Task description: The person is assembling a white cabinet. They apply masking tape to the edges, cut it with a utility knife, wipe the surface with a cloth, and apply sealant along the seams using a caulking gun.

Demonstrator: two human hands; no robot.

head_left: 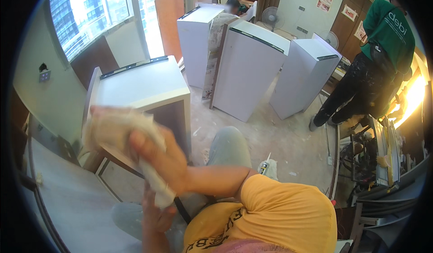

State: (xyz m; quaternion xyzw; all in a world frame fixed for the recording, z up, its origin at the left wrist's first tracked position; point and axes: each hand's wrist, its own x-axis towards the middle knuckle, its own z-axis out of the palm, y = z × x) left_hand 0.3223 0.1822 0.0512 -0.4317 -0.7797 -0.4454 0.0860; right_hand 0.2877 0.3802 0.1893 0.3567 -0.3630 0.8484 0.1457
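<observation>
My right hand [164, 158] is wrapped round a crumpled off-white cloth [119, 129], blurred by motion. It is raised in front of the nearest white cabinet [144, 83], and a tail of the cloth hangs below the fingers. Under that tail, close to my lap, is my left hand [156, 214] with its fingers curled. What it grips, if anything, is hidden. A dark narrow strip [182, 210] lies just to its right. The cabinet has an open front and a dark rail along its upper edge. Whether the cloth touches the cabinet cannot be made out.
Three more white cabinets [250, 68] stand beyond on the dusty floor [257, 138]. A sealant tube [264, 166] lies on a white scrap right of my knee. A person in a green shirt [390, 32] stands at right, near piled tools [367, 158]. Another person [233, 5] is behind the cabinets.
</observation>
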